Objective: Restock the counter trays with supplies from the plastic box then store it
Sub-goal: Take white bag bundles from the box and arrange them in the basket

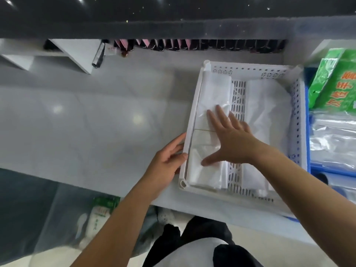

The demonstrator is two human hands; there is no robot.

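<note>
A white perforated tray [250, 71] sits on the grey counter and holds two stacks of clear plastic bags. My right hand [229, 137] lies flat with spread fingers on the left stack of bags [212, 97], pressing it down. The right stack of bags [267, 112] lies beside it, with a strip of bare slotted tray floor between them. My left hand [167, 158] rests against the tray's left rim, its thumb on the rim. The clear plastic box [63, 214] stands below the counter edge at the lower left, with packets showing inside it.
A blue tray [308, 132] with clear wrapped packets stands right of the white tray, with a green printed packet [335, 79] above it. Dark and pink packets [173, 45] line the back under a black ledge. A white block [77, 53] sits at the back left.
</note>
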